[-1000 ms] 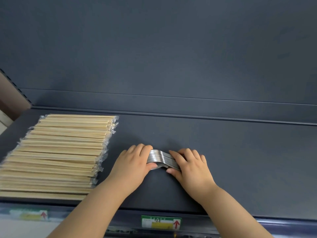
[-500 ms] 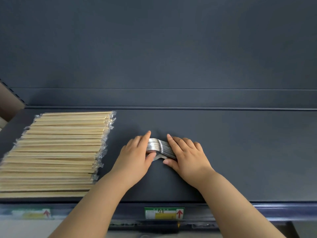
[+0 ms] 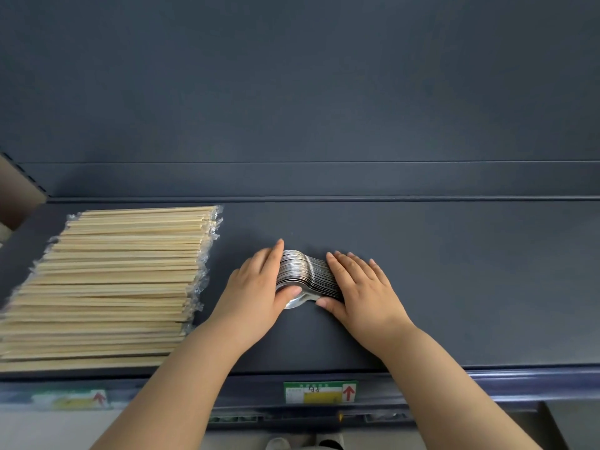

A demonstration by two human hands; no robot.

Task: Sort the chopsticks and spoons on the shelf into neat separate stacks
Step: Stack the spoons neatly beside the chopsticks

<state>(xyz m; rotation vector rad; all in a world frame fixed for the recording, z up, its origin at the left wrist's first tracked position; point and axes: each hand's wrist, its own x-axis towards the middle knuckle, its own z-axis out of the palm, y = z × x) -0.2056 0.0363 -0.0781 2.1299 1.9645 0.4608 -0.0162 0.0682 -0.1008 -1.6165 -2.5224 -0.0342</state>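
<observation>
At the middle of the shelf, the left hand and right hand press flat, fingers extended, against opposite ends of a nested row of metal spoons, squeezing it between the palms rather than curling around it. Good practice here is probably even inward pressure from both sides, with the thumbs steadying the front edge, so that the bowls nest squarely and none slides out. Well apart to the left lies the stack of wrapped chopsticks, already tidy. On the shelf's front rail, a green-and-yellow price label bears a red upward arrow; its handwriting is illegible. A second label is blurred.
</observation>
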